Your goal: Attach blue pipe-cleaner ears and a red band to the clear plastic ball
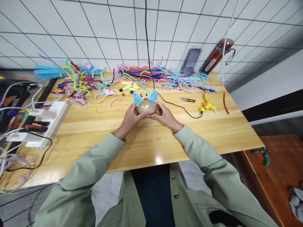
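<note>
Between my two hands is a clear rounded plastic ball (pixel 146 106) with a red rim around it and two blue pipe-cleaner ears (pixel 153 95) on its far side. My left hand (pixel 132 118) is closed around its left side, the thumb lying along the near edge. My right hand (pixel 167 116) grips the right side in the same way, fingers curled behind. Parts of the ball's underside are hidden by my hands. Just beyond it lie small yellow-green fuzzy pieces (pixel 135 86) and a black bead (pixel 121 90).
Pipe cleaners (pixel 142 72) in many colours are heaped along the tiled wall. To the right are thread snips (pixel 188 100), a yellow glue gun (pixel 208 104) with its black cord, and a red strip (pixel 225 104). A white power strip (pixel 55 121) stands left; a red thermos (pixel 216 56) leans back right.
</note>
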A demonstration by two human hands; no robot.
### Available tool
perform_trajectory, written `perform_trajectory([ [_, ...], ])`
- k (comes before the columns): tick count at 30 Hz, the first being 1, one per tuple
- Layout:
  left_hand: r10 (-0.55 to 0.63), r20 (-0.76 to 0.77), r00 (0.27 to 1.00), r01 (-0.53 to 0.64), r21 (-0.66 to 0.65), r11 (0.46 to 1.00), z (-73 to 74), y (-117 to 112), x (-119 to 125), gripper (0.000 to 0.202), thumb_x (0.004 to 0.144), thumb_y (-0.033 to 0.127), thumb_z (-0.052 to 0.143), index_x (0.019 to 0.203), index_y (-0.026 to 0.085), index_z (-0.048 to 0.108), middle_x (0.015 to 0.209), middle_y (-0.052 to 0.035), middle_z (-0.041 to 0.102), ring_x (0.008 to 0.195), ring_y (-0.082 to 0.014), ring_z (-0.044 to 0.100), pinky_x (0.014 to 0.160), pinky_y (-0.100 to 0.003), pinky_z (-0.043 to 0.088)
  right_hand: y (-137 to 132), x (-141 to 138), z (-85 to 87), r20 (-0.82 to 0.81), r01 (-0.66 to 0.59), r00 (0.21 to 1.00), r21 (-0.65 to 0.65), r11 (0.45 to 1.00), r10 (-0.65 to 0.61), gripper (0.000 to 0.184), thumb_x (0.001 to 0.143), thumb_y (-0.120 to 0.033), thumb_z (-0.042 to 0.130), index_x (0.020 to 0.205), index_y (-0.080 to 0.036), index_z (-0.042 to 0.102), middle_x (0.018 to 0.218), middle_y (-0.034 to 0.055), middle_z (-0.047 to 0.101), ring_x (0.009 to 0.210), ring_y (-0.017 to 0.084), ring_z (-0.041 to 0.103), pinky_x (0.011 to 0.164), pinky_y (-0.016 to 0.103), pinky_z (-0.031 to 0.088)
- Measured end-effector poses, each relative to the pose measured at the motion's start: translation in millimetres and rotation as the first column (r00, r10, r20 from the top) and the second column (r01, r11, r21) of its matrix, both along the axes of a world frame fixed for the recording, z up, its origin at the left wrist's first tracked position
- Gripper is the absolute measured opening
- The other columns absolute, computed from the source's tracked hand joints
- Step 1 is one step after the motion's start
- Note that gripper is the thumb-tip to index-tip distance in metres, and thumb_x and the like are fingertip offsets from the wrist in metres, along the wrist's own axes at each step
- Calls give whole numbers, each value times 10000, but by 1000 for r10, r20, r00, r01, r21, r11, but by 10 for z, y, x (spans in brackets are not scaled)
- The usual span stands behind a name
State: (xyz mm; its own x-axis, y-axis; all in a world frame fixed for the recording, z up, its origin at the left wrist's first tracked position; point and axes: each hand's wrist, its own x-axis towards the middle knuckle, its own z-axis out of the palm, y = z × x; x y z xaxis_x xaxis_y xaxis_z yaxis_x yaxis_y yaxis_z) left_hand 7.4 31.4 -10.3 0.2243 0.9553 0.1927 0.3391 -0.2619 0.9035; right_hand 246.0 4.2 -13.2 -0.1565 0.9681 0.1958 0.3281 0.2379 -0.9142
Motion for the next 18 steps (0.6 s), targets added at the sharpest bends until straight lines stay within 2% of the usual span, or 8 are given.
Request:
perform_trajectory([
  [5, -36, 73, 997, 35, 14, 999, -50, 25, -20, 771, 791, 790, 882, 1238, 198, 671, 1258, -127, 768, 1221, -356, 717, 1107, -491, 561, 30, -7, -48, 53, 5, 999, 21, 1000, -6, 986, 826, -705, 920, 1612, -203, 598, 1651, 196, 648, 1509, 382, 632, 1312, 557, 478],
  [8, -83, 208, 975, 72, 57, 996, -87, 29, -55, 923, 804, 842, 857, 1444, 223, 614, 1483, -164, 712, 1402, -375, 677, 1209, -510, 535, -45, 15, 67, 107, 81, 990, 104, 991, -92, 1050, 832, -784, 883, 1621, -170, 564, 1661, 251, 604, 1530, 400, 599, 1300, 574, 482],
  [10, -66, 284, 957, 42, 91, 995, -111, 31, -100, 930, 846, 870, 800, 1500, 245, 586, 1539, -167, 679, 1425, -359, 673, 1205, -498, 544, -190, 38, 241, 107, 165, 975, 244, 956, -195, 918, 905, -775, 828, 1561, -174, 600, 1553, 244, 672, 1431, 369, 660, 1221, 539, 541],
  [11, -27, 314, 949, -7, 107, 994, -121, 33, -128, 903, 870, 880, 767, 1492, 248, 595, 1525, -164, 681, 1397, -342, 686, 1174, -481, 562, -289, 46, 343, 87, 203, 966, 335, 920, -245, 778, 963, -740, 790, 1485, -183, 644, 1415, 214, 740, 1302, 334, 716, 1132, 500, 585],
  [13, 112, 365, 924, -167, 122, 978, -127, 45, -190, 785, 922, 886, 693, 1359, 234, 678, 1361, -139, 737, 1222, -289, 736, 1032, -422, 606, -502, 44, 527, 84, 184, 964, 477, 860, -253, 402, 1077, -603, 718, 1210, -224, 723, 1043, 93, 785, 972, 241, 739, 913, 398, 604],
  [14, 184, 381, 906, -243, 112, 964, -124, 56, -221, 712, 952, 876, 660, 1229, 222, 726, 1194, -111, 759, 1066, -251, 741, 920, -383, 609, -598, 29, 588, 115, 112, 973, 532, 839, -202, 309, 1127, -529, 662, 1027, -240, 713, 866, 37, 739, 821, 201, 697, 805, 354, 568],
  [16, 283, 383, 880, -335, 76, 939, -106, 88, -274, 616, 1004, 814, 643, 903, 212, 723, 805, -28, 664, 714, -171, 608, 665, -316, 512, -733, -23, 615, 214, -85, 975, 624, 777, -65, 437, 1157, -453, 611, 772, -246, 606, 657, -19, 612, 623, 151, 563, 648, 319, 450],
  [18, 334, 374, 865, -363, 6, 932, -77, 126, -307, 589, 1011, 720, 704, 710, 220, 618, 583, 40, 466, 514, -124, 388, 497, -296, 325, -774, -87, 513, 313, -235, 949, 653, 720, 26, 508, 1147, -404, 610, 672, -244, 523, 574, -38, 536, 550, 132, 473, 583, 324, 348],
])
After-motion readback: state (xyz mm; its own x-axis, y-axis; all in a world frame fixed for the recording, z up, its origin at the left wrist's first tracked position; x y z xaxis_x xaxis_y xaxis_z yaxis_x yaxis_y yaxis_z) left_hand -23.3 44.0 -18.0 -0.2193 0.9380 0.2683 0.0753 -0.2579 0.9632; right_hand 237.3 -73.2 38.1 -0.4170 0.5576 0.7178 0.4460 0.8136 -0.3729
